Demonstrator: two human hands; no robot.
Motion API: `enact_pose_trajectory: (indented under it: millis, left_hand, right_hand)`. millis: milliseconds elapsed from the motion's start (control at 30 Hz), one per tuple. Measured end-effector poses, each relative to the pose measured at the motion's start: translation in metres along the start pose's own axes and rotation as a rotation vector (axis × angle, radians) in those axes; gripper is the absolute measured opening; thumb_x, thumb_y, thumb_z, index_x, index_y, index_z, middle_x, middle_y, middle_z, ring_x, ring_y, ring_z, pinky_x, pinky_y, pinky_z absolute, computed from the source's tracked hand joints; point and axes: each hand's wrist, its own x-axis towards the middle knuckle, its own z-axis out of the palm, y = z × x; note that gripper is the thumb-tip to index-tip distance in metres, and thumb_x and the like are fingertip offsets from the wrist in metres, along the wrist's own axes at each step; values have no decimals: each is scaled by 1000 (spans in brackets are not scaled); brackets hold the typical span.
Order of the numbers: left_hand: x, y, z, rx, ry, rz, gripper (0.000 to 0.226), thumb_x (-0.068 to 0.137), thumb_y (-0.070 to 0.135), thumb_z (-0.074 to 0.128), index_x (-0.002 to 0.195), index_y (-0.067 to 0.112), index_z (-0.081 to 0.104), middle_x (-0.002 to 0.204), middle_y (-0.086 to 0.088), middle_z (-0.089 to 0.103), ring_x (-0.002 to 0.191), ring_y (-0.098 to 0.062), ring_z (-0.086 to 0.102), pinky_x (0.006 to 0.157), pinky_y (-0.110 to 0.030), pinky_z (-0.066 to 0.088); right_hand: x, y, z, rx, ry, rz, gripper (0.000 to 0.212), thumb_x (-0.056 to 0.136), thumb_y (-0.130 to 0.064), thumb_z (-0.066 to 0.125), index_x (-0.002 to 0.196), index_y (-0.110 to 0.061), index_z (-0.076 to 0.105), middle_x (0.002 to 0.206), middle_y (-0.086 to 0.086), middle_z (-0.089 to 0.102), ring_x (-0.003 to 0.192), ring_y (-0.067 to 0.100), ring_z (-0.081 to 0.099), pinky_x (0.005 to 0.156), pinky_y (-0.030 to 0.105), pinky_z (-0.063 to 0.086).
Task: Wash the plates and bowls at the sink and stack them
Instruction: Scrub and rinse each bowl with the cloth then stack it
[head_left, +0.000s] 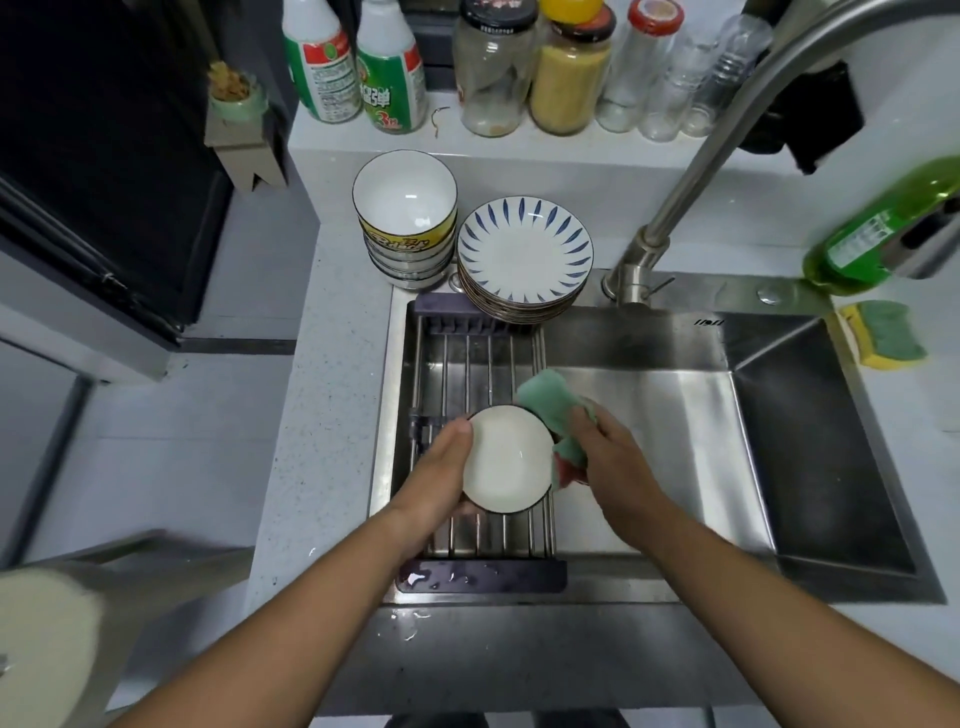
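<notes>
Scrubbing is the step in hand. Head view: the left hand (441, 467) holds the bowl (506, 460) over the drain rack (478, 364), fingers clamped on its 9 o'clock rim. The right hand (608, 452) has its fingers clamped on the sponge (550, 400), pressed against the 3 o'clock rim. Rotate the bowl steadily; keep a firm grip, as a wet rim probably slips. At 12 o'clock on the bench, the bowl stack (405, 218) and plate stack (524, 254) stand touching. The faucet (691, 176) overhangs at 1 o'clock.
</notes>
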Motion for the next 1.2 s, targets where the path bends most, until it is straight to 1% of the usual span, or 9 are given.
enact_pose_trajectory:
  millis: [200,300,433,533,600,700,833,1033,1200]
  left_hand:
    - [-28,67,40,-1,-22,250,29,108,47,39,129,46,58,129,11,61,110,-8,64,68,-30,62]
    - [-36,96,67,15,-30,382,33,106,40,49,137,38,60,131,10,64,109,-6,67,68,-35,63]
    - [-45,131,106,242,25,634,24,105,38,55,125,46,67,119,21,70,117,-2,63,95,-46,58]
    - [-50,152,136,565,109,816,33,102,50,51,132,43,63,118,7,68,120,-15,55,107,-42,46]
    - [-60,164,157,701,165,846,44,98,56,48,140,46,56,117,0,60,117,-11,47,106,-31,40]
    - [-73,178,181,817,196,881,44,98,60,50,142,56,48,116,0,51,112,-6,46,105,-30,39]
    - [-86,192,207,947,221,927,50,92,70,43,141,61,41,111,4,47,105,-9,50,101,-37,48]
    - [-109,197,232,915,250,957,39,98,60,54,131,72,36,114,5,48,104,-8,52,100,-38,49]
    - [-121,201,238,808,291,956,49,96,62,57,143,50,51,121,8,53,113,-6,52,100,-27,42]
  right_hand:
    - [-9,-59,-47,125,5,-129,26,106,-27,43,112,-17,66,84,13,61,65,20,52,58,36,47]
    - [-15,-88,-75,101,-5,-214,27,106,-25,41,102,-13,64,72,12,56,59,19,49,58,35,43]
    - [-31,-125,-117,44,42,-302,32,107,-26,39,106,-3,61,65,17,53,55,21,50,59,35,43]
    - [-41,-144,-150,46,61,-302,29,108,-26,39,99,-12,62,72,24,58,56,23,58,57,33,43]
    - [-46,-153,-172,42,9,-298,34,108,-29,39,110,-2,60,74,35,59,58,29,61,50,31,42]
    - [-50,-166,-198,21,-46,-308,36,108,-30,37,115,-2,59,58,20,60,45,21,58,40,26,40]
    - [-59,-178,-225,26,-68,-368,32,107,-29,39,108,-10,64,56,11,56,41,17,52,41,27,39]
    - [-81,-187,-244,18,-86,-434,29,107,-27,39,106,-16,66,63,8,59,45,14,54,48,29,36]
    - [-96,-195,-243,-6,-71,-485,26,107,-24,41,111,-14,64,71,3,60,45,5,55,45,22,39]
